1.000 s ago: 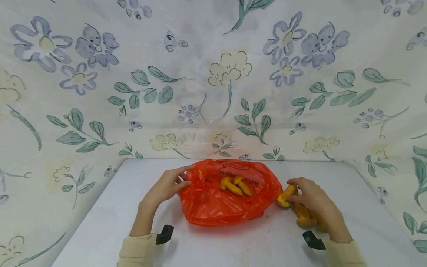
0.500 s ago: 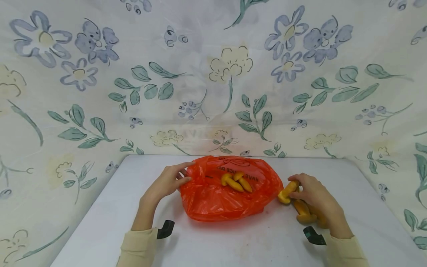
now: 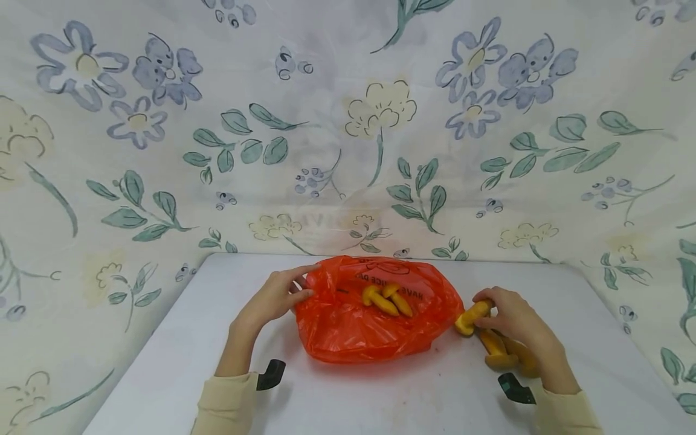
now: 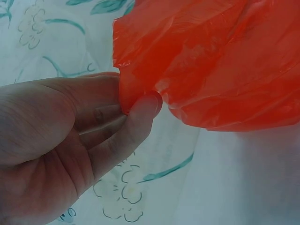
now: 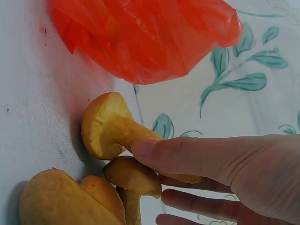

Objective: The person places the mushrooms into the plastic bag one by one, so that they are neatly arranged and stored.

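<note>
A red plastic bag [image 3: 359, 338] with dark printing lies in the middle of the white table. Two yellow mushrooms [image 3: 383, 302] rest in its opening. My left hand [image 3: 274, 296] pinches the bag's left edge; in the left wrist view, the plastic [image 4: 206, 61] passes between thumb and fingers. To the right of the bag, my right hand [image 3: 513, 317] holds a yellow mushroom [image 5: 105, 126] by its stem, thumb on the near side, cap toward the bag. Several more mushrooms [image 3: 497, 356] lie beneath and beside that hand, one small brown-capped mushroom [image 5: 133, 176] close under the held one.
The white table [image 3: 380, 405] has a few small specks near its front. Floral cloth [image 3: 326, 133] hangs behind and at both sides. A black curved piece [image 3: 270, 374] sticks out at the left cuff, another black piece [image 3: 515, 388] at the right.
</note>
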`<control>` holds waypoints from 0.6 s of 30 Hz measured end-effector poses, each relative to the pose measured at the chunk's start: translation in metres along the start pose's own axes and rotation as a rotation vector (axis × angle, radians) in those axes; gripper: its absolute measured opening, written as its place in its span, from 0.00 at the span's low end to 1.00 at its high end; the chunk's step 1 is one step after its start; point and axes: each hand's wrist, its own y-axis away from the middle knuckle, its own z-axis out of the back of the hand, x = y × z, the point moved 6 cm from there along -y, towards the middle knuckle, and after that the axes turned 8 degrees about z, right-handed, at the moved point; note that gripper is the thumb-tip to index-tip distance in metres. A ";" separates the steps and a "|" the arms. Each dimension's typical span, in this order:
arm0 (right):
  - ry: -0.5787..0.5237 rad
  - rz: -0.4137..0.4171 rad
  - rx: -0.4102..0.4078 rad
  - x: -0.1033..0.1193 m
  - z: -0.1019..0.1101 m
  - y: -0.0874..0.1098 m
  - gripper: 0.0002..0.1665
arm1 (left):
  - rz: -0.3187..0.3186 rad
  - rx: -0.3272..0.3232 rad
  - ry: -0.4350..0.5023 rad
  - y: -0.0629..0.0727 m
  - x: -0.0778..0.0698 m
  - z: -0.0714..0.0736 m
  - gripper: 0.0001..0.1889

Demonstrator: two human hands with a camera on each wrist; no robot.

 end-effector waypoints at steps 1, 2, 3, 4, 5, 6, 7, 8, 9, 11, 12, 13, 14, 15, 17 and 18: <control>0.001 -0.006 -0.002 -0.001 0.000 0.000 0.26 | -0.001 -0.002 0.001 0.000 -0.001 0.000 0.28; 0.001 -0.006 -0.002 -0.002 0.000 -0.001 0.25 | -0.001 -0.002 0.001 -0.001 -0.001 0.000 0.28; 0.001 -0.002 0.000 -0.002 0.000 -0.001 0.25 | 0.001 -0.002 0.001 -0.001 -0.001 0.000 0.28; 0.001 0.004 0.001 -0.002 0.001 -0.002 0.25 | 0.002 0.001 -0.001 -0.001 -0.002 0.000 0.28; 0.002 0.005 0.001 -0.002 0.002 -0.002 0.24 | 0.005 0.003 -0.001 -0.002 -0.002 0.000 0.28; 0.002 0.009 0.002 -0.002 0.003 -0.002 0.24 | 0.005 0.004 -0.002 -0.002 -0.002 0.000 0.29; 0.002 0.013 0.002 -0.001 0.004 -0.003 0.24 | 0.005 0.003 -0.005 -0.003 -0.002 0.000 0.29; 0.004 0.022 0.000 0.000 0.005 -0.003 0.23 | 0.002 0.001 -0.008 -0.004 -0.003 0.000 0.29; 0.007 0.028 -0.003 0.000 0.006 -0.003 0.23 | -0.002 0.000 -0.011 -0.004 -0.003 0.000 0.29; 0.010 0.033 -0.008 0.001 0.008 -0.003 0.23 | -0.007 0.000 -0.006 -0.005 -0.003 0.001 0.28; 0.007 0.033 -0.008 0.001 0.008 -0.003 0.22 | -0.008 -0.001 -0.007 -0.005 -0.003 0.000 0.28; 0.008 0.035 -0.008 0.000 0.008 -0.002 0.22 | -0.008 0.000 -0.007 -0.004 -0.003 0.000 0.28; 0.007 0.037 -0.008 0.000 0.008 -0.001 0.22 | -0.008 0.001 -0.008 -0.004 -0.003 0.000 0.28; 0.006 0.040 -0.007 -0.001 0.008 -0.001 0.22 | -0.005 0.002 -0.007 -0.003 -0.002 0.000 0.28; 0.005 0.041 -0.008 -0.002 0.008 0.001 0.22 | -0.001 -0.002 -0.012 -0.002 -0.002 0.000 0.28; 0.007 0.043 -0.014 -0.002 0.010 0.001 0.22 | -0.002 -0.004 -0.016 -0.002 -0.002 0.000 0.28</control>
